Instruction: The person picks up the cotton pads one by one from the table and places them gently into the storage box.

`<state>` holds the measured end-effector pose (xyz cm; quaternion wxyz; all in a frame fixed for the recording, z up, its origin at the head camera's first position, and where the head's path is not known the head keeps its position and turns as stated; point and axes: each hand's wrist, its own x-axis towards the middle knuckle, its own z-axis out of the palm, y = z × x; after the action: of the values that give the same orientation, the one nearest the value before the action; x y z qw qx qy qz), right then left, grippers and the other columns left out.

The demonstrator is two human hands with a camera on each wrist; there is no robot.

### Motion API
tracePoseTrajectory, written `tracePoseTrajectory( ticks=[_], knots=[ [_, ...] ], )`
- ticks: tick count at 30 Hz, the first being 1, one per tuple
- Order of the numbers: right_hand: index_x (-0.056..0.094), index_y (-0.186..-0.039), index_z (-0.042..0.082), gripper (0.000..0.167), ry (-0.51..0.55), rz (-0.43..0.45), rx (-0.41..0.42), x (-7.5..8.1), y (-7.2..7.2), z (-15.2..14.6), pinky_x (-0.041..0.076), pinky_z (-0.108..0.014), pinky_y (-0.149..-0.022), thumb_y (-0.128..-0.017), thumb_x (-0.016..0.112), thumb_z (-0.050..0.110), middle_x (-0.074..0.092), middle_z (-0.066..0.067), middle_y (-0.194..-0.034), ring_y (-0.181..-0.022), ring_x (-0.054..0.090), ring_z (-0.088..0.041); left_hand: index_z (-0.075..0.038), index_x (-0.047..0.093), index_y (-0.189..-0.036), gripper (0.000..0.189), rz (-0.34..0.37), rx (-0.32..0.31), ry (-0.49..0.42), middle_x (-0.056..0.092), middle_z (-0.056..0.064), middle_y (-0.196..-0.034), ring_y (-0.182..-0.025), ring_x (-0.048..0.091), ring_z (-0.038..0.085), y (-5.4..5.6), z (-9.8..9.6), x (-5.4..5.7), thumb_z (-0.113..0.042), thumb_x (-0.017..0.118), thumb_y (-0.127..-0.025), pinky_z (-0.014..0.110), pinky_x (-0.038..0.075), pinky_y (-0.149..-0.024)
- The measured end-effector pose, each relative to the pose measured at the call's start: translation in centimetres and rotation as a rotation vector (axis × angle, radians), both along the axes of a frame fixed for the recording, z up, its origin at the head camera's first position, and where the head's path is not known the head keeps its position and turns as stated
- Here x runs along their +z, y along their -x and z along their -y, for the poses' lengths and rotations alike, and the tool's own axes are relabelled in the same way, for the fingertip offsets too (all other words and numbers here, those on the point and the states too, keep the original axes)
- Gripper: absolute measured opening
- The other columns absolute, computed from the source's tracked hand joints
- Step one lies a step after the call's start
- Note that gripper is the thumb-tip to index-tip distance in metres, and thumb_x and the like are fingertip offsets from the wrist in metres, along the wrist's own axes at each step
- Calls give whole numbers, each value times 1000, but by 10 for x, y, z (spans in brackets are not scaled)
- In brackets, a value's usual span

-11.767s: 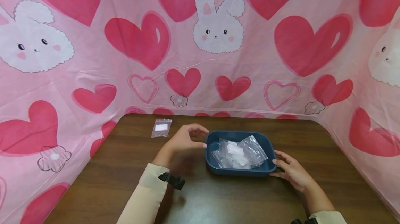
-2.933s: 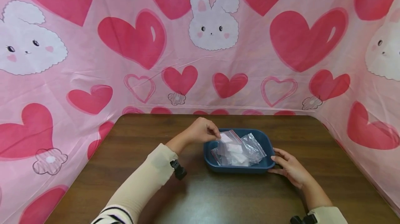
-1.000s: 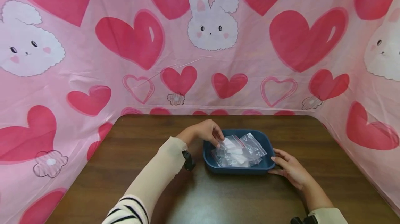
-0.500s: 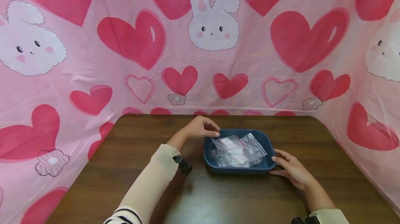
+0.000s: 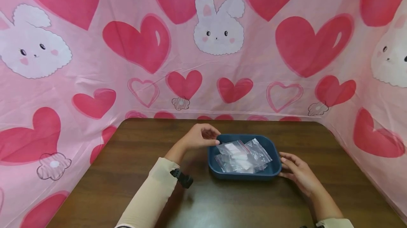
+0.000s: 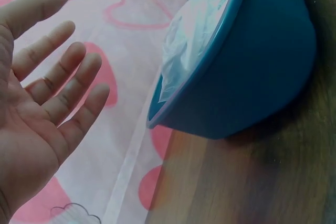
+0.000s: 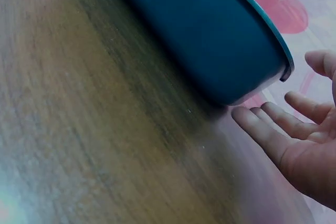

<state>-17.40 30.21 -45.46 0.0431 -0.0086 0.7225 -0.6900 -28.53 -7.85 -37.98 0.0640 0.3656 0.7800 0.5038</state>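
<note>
A dark blue plastic bin stands on the table, holding several clear zip bags with white labels. On top at the left lies a zip bag with a red seal line. My left hand hovers by the bin's left end, fingers loosely bent around nothing; in the left wrist view that hand is apart from the bin. At the opposite end is my right hand, its fingers relaxed. The right wrist view puts its fingertips right beside the bin's lower corner.
The brown wooden table reaches back to a pink cloth printed with hearts and rabbits, which surrounds its back and sides. A black wrist strap sits on the left sleeve.
The zip bag that lay on the table's left was carried by my left hand into the bin and let go. That hand has drawn back left; the right hand has eased slightly off the bin.
</note>
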Motion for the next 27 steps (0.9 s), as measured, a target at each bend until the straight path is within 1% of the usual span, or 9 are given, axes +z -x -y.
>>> tracePoseTrajectory(
  ticks=[2, 4, 8, 9, 11, 15, 18, 22, 27],
  knots=[
    [36, -137, -13, 51, 0, -42, -24, 1, 0, 0, 57, -33, -78, -104, 49, 23, 61, 2, -112, -96, 66, -12, -9, 70, -108, 28, 0, 12, -24, 69, 4, -100, -93, 65, 21, -2, 4, 0, -14, 78, -82, 35, 55, -83],
    [40, -134, -11, 47, 16, -69, -52, 3, 0, -1, 57, -31, -77, -103, 51, 22, 62, 5, -110, -96, 66, -11, -7, 69, -111, 30, 3, 22, -41, 68, 8, -103, -95, 65, 23, -4, 9, 0, -15, 78, -82, 36, 55, -84],
    [53, -129, 2, 32, 55, -115, -91, 8, -2, -4, 56, -29, -78, -102, 53, 20, 63, 8, -111, -99, 63, -9, -7, 67, -113, 35, 0, 48, -53, 66, 14, -109, -97, 63, 25, -9, 18, 1, -17, 78, -82, 37, 55, -85],
    [54, -129, 3, 31, 71, -131, -97, 9, -3, -5, 56, -29, -78, -101, 53, 18, 63, 9, -111, -100, 62, -8, -7, 66, -114, 36, -4, 52, -58, 65, 17, -110, -98, 63, 27, -11, 19, 1, -18, 79, -81, 38, 55, -85],
    [56, -128, 5, 28, 93, -190, -99, 9, -4, -6, 56, -28, -79, -101, 53, 13, 63, 9, -113, -102, 61, -7, -9, 66, -113, 37, -11, 62, -67, 64, 15, -110, -99, 62, 32, -13, 23, 0, -20, 79, -80, 42, 54, -86],
    [51, -129, -8, 30, 157, -344, -89, 7, -5, -5, 55, -28, -82, -100, 50, -1, 63, 4, -115, -104, 62, -7, -10, 65, -114, 39, -14, 75, -90, 62, 13, -112, -102, 58, 42, -18, 30, -2, -19, 81, -79, 51, 52, -87],
    [47, -128, -15, 32, 182, -425, -90, 10, -5, -4, 54, -28, -83, -97, 48, -9, 65, 0, -115, -104, 63, -10, -9, 63, -115, 42, -15, 84, -113, 62, 11, -110, -102, 57, 45, -21, 36, -4, -14, 81, -78, 52, 52, -88],
    [49, -126, -16, 31, 182, -463, -108, 14, -4, -2, 54, -25, -82, -95, 50, -12, 67, 0, -113, -101, 64, -11, -3, 59, -118, 47, -18, 116, -154, 62, 12, -108, -103, 57, 45, -25, 47, -8, -8, 80, -77, 54, 50, -90],
    [50, -125, -16, 33, 209, -479, -101, 17, -6, -1, 54, -24, -81, -93, 51, -16, 67, -1, -112, -101, 64, -13, -5, 56, -118, 48, -10, 193, -180, 62, 11, -107, -101, 61, 31, -34, 61, -14, -6, 80, -77, 50, 51, -90]
  ],
)
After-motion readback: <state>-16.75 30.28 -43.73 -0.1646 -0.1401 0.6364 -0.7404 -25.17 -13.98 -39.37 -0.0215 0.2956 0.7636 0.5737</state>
